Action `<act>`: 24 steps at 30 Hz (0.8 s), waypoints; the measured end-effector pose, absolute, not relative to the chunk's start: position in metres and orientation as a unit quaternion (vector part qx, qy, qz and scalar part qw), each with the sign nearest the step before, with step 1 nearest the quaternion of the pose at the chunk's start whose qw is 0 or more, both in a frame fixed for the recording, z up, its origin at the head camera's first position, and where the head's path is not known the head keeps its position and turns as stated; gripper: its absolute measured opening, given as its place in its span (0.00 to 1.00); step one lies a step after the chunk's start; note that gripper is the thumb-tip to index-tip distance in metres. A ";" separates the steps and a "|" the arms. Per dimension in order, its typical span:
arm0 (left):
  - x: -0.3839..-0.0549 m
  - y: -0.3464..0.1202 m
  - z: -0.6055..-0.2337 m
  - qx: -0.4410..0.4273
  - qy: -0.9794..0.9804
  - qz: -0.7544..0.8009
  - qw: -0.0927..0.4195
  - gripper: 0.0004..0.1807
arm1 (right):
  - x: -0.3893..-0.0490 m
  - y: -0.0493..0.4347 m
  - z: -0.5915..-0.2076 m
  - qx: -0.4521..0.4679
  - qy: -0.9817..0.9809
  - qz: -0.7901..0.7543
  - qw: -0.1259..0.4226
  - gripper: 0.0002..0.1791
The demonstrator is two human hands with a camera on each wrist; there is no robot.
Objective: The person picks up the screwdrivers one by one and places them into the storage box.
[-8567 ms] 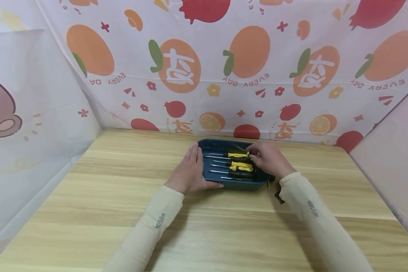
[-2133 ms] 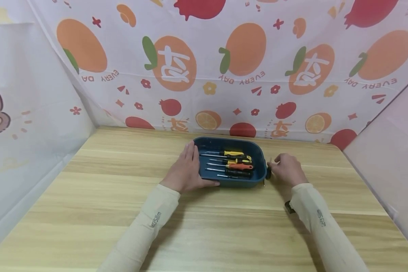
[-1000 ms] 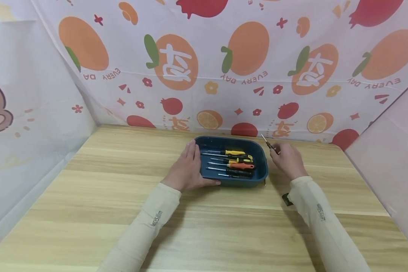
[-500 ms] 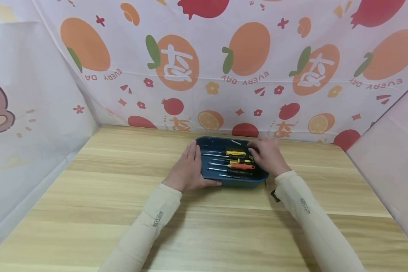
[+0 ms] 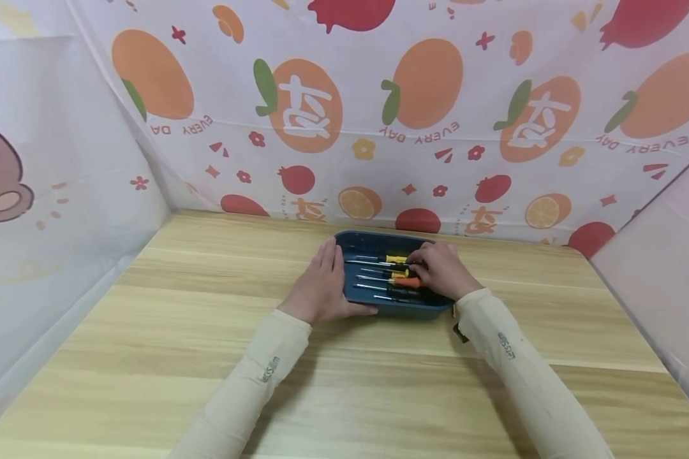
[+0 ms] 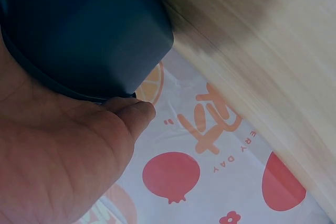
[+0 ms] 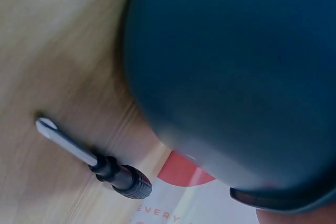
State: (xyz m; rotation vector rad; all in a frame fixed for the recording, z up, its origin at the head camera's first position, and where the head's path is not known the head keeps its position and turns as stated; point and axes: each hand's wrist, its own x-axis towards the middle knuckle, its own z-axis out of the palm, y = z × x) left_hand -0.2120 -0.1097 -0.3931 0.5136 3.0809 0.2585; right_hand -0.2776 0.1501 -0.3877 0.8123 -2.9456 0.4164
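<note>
My left hand (image 5: 318,287) rests against the left end of a dark blue box (image 5: 407,312), fingers straight along that end and thumb along the front wall. Inside, my right hand (image 5: 441,271) pinches a black-handled screwdriver among the other handles, its fingers hiding much of it. Several screwdrivers lie side by side in the box, shafts leftward; one has an orange handle (image 5: 407,282). The right wrist view shows the box's outer wall (image 7: 231,77), a sliver of that hand, and a short black screwdriver (image 7: 126,179) on the table outside.
The box stands on a wood-grain table (image 5: 344,389), close to a back wall hung with fruit-printed cloth (image 5: 356,150). Pale sheeting (image 5: 86,210) encloses the left side, and another wall (image 5: 666,268) rises along the right edge.
An orange-handled screwdriver has joined those in the box. My right hand has picked up a short screwdriver right of the box and carried it inside, then shifted left. The left hand stays put.
</note>
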 end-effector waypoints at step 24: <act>-0.212 -0.109 -0.393 0.162 0.983 0.084 0.001 0.75 | -0.277 0.157 -0.380 0.237 -0.954 0.180 -0.020 0.10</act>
